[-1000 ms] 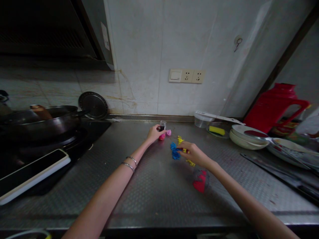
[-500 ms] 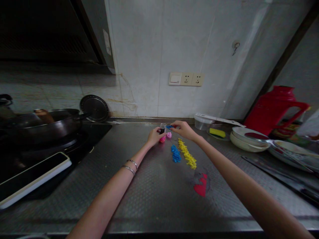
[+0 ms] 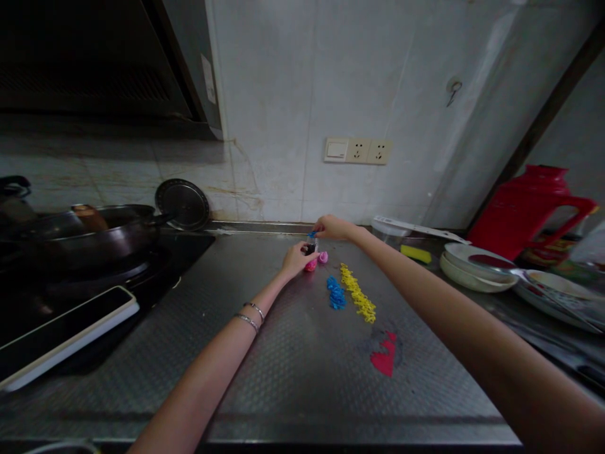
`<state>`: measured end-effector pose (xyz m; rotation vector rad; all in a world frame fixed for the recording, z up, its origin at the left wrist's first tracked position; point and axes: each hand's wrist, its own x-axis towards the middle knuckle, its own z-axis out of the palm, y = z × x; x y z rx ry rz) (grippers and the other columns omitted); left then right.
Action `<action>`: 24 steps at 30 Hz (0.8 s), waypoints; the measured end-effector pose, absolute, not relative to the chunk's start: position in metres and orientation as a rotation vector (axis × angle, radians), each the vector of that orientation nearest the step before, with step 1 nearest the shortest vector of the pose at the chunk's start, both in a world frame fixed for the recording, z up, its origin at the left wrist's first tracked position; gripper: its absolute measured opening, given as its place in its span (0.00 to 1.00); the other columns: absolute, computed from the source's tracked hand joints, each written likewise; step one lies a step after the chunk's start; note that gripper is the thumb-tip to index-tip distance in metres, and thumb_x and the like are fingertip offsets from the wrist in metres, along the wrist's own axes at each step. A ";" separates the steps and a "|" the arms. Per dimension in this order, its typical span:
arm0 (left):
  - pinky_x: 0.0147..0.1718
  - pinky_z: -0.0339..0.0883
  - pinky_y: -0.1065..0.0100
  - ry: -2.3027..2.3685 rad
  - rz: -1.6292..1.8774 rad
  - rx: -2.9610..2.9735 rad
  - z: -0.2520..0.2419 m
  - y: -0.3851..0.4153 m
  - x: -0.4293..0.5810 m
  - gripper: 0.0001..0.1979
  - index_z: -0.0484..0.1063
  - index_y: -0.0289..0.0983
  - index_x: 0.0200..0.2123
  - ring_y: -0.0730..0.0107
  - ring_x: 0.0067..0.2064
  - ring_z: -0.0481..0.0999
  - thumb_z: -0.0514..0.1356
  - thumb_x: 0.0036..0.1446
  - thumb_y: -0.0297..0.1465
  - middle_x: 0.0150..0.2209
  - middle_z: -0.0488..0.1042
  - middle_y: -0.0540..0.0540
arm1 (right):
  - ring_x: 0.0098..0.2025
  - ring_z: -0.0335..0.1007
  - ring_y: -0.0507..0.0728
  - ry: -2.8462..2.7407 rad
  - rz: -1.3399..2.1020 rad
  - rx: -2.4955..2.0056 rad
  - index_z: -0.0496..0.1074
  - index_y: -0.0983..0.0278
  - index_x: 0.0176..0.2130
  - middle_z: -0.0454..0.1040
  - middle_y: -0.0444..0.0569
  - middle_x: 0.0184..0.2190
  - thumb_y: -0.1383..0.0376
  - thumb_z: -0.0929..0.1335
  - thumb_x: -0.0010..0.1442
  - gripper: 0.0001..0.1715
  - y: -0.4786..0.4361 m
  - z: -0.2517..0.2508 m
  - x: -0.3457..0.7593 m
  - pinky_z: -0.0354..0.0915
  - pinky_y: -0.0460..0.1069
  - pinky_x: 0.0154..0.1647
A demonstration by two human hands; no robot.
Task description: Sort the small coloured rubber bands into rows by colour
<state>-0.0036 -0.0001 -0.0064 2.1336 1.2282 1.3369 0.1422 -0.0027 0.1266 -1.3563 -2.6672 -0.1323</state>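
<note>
My left hand [image 3: 295,259] is closed round a small clear glass [image 3: 311,245] standing on the steel counter [image 3: 293,353]. Right above the glass, my right hand [image 3: 332,227] pinches a small blue piece [image 3: 312,234] at its rim. Two pink pieces [image 3: 317,260] lie beside the glass. A pile of blue pieces [image 3: 336,294] and a row of yellow pieces [image 3: 358,295] lie on the counter nearer to me. Further toward me is a red patch [image 3: 385,357] on the counter.
A stove with a dark wok [image 3: 85,230] and a round lid [image 3: 182,203] is at the left, a white-edged board [image 3: 61,334] in front of it. Plates [image 3: 477,266], a clear tub [image 3: 385,230], a yellow sponge [image 3: 414,253] and a red flask [image 3: 524,205] stand at the right.
My right hand left the blue pile with a blue piece and moved up to the glass, and now holds it over the rim. My left hand stayed on the glass.
</note>
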 end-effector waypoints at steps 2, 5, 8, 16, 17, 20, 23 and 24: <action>0.33 0.63 0.68 1.226 1.337 2.135 -0.006 0.000 -0.004 0.23 0.71 0.34 0.37 0.67 0.33 0.71 0.60 0.43 0.46 0.31 0.73 0.44 | 0.30 0.69 0.53 -2.694 -0.137 -1.368 0.76 0.67 0.36 0.76 0.51 0.30 0.68 0.66 0.51 0.12 0.000 0.128 0.139 0.59 0.44 0.30; 0.34 0.63 0.68 1.230 1.335 2.130 -0.006 0.000 -0.004 0.23 0.71 0.34 0.38 0.67 0.33 0.71 0.61 0.43 0.45 0.32 0.74 0.43 | 0.32 0.69 0.54 -2.682 -0.109 -1.409 0.76 0.67 0.37 0.76 0.51 0.32 0.68 0.68 0.49 0.13 0.003 0.130 0.136 0.60 0.44 0.31; 0.34 0.63 0.68 1.244 1.324 2.125 -0.006 0.000 -0.003 0.22 0.71 0.34 0.38 0.67 0.34 0.71 0.61 0.43 0.44 0.33 0.74 0.43 | 0.32 0.70 0.53 -2.672 -0.075 -1.432 0.75 0.67 0.38 0.76 0.50 0.33 0.69 0.69 0.48 0.15 0.005 0.133 0.135 0.61 0.44 0.32; 0.35 0.63 0.68 1.282 1.319 2.098 -0.005 0.000 -0.001 0.23 0.71 0.34 0.38 0.66 0.34 0.71 0.62 0.42 0.44 0.33 0.74 0.43 | 0.31 0.69 0.52 -2.656 -0.085 -1.424 0.75 0.66 0.36 0.76 0.48 0.31 0.69 0.69 0.46 0.14 -0.001 0.135 0.129 0.60 0.42 0.30; 0.35 0.63 0.68 1.278 1.317 2.098 -0.005 0.000 -0.001 0.23 0.71 0.33 0.38 0.66 0.34 0.71 0.62 0.42 0.44 0.33 0.74 0.42 | 0.31 0.69 0.52 -2.654 -0.081 -1.420 0.75 0.66 0.36 0.76 0.48 0.31 0.69 0.69 0.46 0.12 -0.001 0.134 0.129 0.60 0.42 0.30; 0.35 0.63 0.68 1.264 1.309 2.110 -0.005 0.000 -0.002 0.22 0.71 0.33 0.36 0.67 0.34 0.71 0.61 0.42 0.45 0.32 0.74 0.42 | 0.30 0.69 0.52 -2.654 -0.057 -1.409 0.76 0.65 0.35 0.77 0.48 0.31 0.69 0.68 0.48 0.11 -0.003 0.134 0.128 0.60 0.42 0.29; 0.35 0.62 0.68 1.241 1.317 2.130 -0.005 -0.001 -0.003 0.22 0.71 0.33 0.35 0.67 0.34 0.71 0.61 0.43 0.45 0.32 0.73 0.43 | 0.30 0.69 0.52 -2.635 -0.044 -1.403 0.77 0.66 0.35 0.77 0.50 0.31 0.67 0.66 0.50 0.12 -0.003 0.134 0.131 0.59 0.43 0.29; 0.35 0.62 0.68 1.235 1.327 2.134 -0.005 -0.001 -0.003 0.22 0.71 0.33 0.36 0.67 0.34 0.71 0.61 0.43 0.45 0.33 0.73 0.43 | 0.30 0.68 0.52 -2.616 -0.043 -1.399 0.77 0.66 0.36 0.77 0.50 0.31 0.66 0.65 0.51 0.13 -0.003 0.135 0.132 0.59 0.43 0.29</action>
